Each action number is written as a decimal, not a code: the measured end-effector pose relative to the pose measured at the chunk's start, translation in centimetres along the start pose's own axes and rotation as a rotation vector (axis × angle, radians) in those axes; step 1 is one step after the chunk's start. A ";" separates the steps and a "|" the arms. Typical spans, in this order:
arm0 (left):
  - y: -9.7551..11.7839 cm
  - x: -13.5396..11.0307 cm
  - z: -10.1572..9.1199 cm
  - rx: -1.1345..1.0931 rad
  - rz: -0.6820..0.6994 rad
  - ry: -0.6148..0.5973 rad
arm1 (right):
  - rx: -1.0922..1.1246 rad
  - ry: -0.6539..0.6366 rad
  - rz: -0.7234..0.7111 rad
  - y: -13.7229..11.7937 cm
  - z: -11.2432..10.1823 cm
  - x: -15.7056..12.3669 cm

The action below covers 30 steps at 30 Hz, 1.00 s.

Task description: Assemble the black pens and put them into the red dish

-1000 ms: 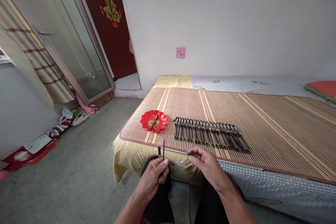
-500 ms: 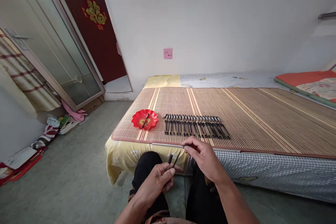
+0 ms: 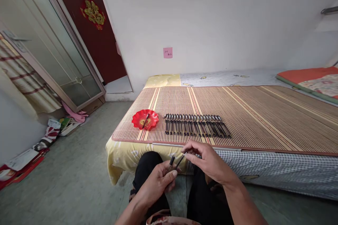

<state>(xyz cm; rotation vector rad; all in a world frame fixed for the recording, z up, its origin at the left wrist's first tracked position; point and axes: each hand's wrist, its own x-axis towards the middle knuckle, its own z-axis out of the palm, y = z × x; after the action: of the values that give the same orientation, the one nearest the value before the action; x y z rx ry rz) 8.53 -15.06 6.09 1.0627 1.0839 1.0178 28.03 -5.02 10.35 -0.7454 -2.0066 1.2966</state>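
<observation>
My left hand (image 3: pixel 162 179) is closed around pen parts over my lap. A short black pen cap (image 3: pixel 172 160) and a thinner dark pen piece (image 3: pixel 180 161) stick up between its thumb and fingers. My right hand (image 3: pixel 202 156) pinches a small shiny pen part (image 3: pixel 184 154) at the upper end of the thinner piece; its exact shape is too small to tell. Beyond the hands, several black pens (image 3: pixel 195 124) lie side by side in a row on the striped mat (image 3: pixel 248 119). Left of the row sits a red scalloped plate (image 3: pixel 136 121) with one dark pen (image 3: pixel 145 121) on it.
The mat covers a bed whose yellow and checked sheet (image 3: pixel 124 154) hangs over the front edge. Folded orange bedding (image 3: pixel 303 76) lies at the far right. A pink note (image 3: pixel 167 52) is on the wall. Books and papers (image 3: pixel 22 160) lie on the floor at left.
My right hand has come down slightly, bringing the small part from above to the tip of the thin piece. My left hand has stayed nearly in place. The pens and plate are unmoved.
</observation>
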 end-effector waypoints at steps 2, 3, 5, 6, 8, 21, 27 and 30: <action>0.0 0.1 -0.1 -0.047 -0.002 0.013 | 0.096 0.014 0.015 0.3 -0.1 0.1; 0.0 0.2 -0.2 -0.059 -0.001 0.013 | 0.145 0.009 0.015 0.5 -0.1 0.1; 0.2 0.1 -0.5 -0.050 0.000 -0.015 | 0.218 -0.024 0.008 0.7 -0.3 0.1; 0.3 0.1 -0.6 -0.040 -0.010 -0.043 | 0.230 -0.043 0.001 0.7 -0.4 0.0; 0.5 -0.2 -0.7 -0.050 -0.058 -0.101 | 0.211 -0.068 -0.018 0.5 -0.7 -0.2; 0.2 -0.4 -0.2 -0.369 -0.183 -0.243 | 0.315 -0.177 -0.116 0.5 -1.6 -1.0; 0.1 -0.2 0.6 -0.411 -0.137 -0.130 | 0.494 -0.116 -0.004 0.7 -0.4 -1.0; -0.2 -0.1 0.9 -0.393 -0.105 -0.052 | 0.639 -0.080 0.050 1.1 1.1 -0.8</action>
<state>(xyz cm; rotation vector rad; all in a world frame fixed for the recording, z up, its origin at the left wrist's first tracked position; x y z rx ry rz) 9.45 -15.33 6.00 0.7034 0.8430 1.0587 27.88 -5.84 8.80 -0.4391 -1.4873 1.8812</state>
